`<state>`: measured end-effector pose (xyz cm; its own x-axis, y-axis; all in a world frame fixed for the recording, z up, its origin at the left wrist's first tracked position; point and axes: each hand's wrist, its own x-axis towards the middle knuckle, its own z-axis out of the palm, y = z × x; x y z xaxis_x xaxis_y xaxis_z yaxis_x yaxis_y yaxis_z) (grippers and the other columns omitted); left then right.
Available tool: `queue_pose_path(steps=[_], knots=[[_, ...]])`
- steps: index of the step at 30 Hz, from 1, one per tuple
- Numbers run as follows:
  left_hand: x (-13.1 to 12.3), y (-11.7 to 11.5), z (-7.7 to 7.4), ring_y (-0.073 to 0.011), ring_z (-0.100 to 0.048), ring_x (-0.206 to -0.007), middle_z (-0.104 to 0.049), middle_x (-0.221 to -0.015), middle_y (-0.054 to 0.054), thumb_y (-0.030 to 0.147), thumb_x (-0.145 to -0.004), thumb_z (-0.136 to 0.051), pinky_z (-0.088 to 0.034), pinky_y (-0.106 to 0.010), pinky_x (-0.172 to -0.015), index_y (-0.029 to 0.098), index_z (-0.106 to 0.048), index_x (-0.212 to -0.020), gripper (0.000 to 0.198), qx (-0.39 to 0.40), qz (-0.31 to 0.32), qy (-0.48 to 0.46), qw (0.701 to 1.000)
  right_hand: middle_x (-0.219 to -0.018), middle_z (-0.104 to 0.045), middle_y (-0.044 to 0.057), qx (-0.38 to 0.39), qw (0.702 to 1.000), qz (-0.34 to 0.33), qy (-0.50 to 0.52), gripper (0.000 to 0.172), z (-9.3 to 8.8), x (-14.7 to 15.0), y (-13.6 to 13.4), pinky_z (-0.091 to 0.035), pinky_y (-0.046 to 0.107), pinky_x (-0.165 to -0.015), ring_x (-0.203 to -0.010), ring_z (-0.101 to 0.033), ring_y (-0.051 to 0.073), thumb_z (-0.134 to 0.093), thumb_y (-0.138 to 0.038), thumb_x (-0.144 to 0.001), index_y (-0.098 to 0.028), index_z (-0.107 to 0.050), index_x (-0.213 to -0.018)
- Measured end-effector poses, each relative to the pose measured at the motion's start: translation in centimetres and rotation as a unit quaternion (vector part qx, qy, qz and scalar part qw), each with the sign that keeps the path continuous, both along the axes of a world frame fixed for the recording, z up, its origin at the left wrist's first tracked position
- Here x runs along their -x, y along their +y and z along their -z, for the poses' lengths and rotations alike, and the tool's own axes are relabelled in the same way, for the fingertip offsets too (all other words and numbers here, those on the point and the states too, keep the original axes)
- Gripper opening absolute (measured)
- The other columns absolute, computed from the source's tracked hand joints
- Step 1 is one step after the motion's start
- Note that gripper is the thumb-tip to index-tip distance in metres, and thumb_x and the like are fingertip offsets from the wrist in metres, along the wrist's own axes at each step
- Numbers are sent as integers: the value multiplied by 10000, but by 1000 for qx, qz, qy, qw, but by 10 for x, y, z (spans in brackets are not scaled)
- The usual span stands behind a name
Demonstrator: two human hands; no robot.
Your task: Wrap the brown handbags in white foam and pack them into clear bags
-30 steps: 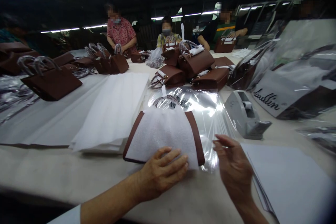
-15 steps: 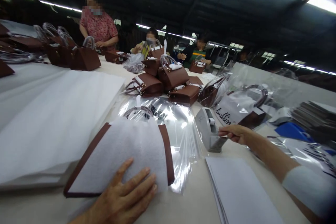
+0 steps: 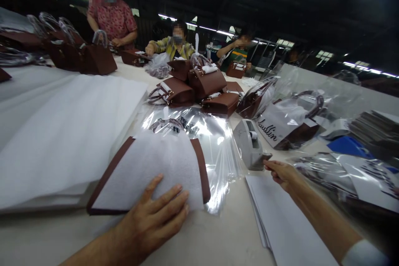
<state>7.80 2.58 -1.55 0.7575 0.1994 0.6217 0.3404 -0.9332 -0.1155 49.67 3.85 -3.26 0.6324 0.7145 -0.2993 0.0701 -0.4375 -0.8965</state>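
Note:
My left hand (image 3: pixel 157 214) lies flat with fingers spread on a white wrapping sheet (image 3: pixel 162 162). That sheet covers a brown handbag (image 3: pixel 201 170), whose sides show at both edges. Its plastic-wrapped handles (image 3: pixel 168 124) point away from me. Under the bag's far and right side is a clear plastic bag (image 3: pixel 218 153). To the right, my right hand (image 3: pixel 279 171) pinches at the front end of a grey tape dispenser (image 3: pixel 249 145). A short shiny strip of tape (image 3: pixel 267 156) seems to run from the dispenser to my fingertips, partly hidden by them.
White sheets (image 3: pixel 68 133) are stacked at left, and white paper (image 3: pixel 286 220) lies at right. Brown handbags (image 3: pixel 207 83) are piled beyond. Bagged handbags (image 3: pixel 293 129) and a blue object (image 3: pixel 349 146) sit at right. Several people (image 3: pixel 112 20) work across the table.
My right hand has drawn slightly away from the dispenser's front, toward me. My left hand stays on the wrapped handbag. The view has shifted a little.

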Motion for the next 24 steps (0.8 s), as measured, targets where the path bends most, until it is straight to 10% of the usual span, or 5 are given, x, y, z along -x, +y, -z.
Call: queue_pose_path(steps=[5, 13, 19, 24], knots=[[5, -1, 4, -241, -477, -1161, -596, -1091, -114, 72, -881, -370, -247, -590, -1032, 145, -595, -1039, 284, 12, -4, 7, 1000, -573, -532, 17, -1, 999, 15, 38, 243, -11, 30, -21, -199, 157, -311, -369, -322, 27, -756, -255, -539, -128, -555, -591], [10, -6, 0, -229, -511, -1077, -593, -987, -90, 90, -851, -463, -323, -591, -990, 158, -570, -1066, 251, 4, -22, 12, 1000, -664, -550, -16, -51, 952, -197, 228, 312, -70, 209, -74, -111, 149, -337, -332, -233, -36, -732, -414, -660, -140, -607, -739], [10, -6, 2, -228, -448, -1133, -388, -1380, -38, 154, -881, -429, -291, -553, -1014, 201, -586, -996, 201, -27, -33, 8, 999, -487, -475, -49, -4, 955, -213, 208, 364, -50, 251, -70, -74, 157, -341, -315, -227, -7, -702, -466, -661, -130, -561, -663], [3, -4, 5, -205, -465, -1120, -483, -1305, 31, 237, -896, -458, -216, -559, -1025, 263, -566, -1020, 166, 4, -43, 20, 999, -383, -383, -71, 16, 968, -189, 166, 381, -44, 259, -71, -94, 141, -337, -314, -239, 15, -678, -495, -658, -132, -561, -677]])
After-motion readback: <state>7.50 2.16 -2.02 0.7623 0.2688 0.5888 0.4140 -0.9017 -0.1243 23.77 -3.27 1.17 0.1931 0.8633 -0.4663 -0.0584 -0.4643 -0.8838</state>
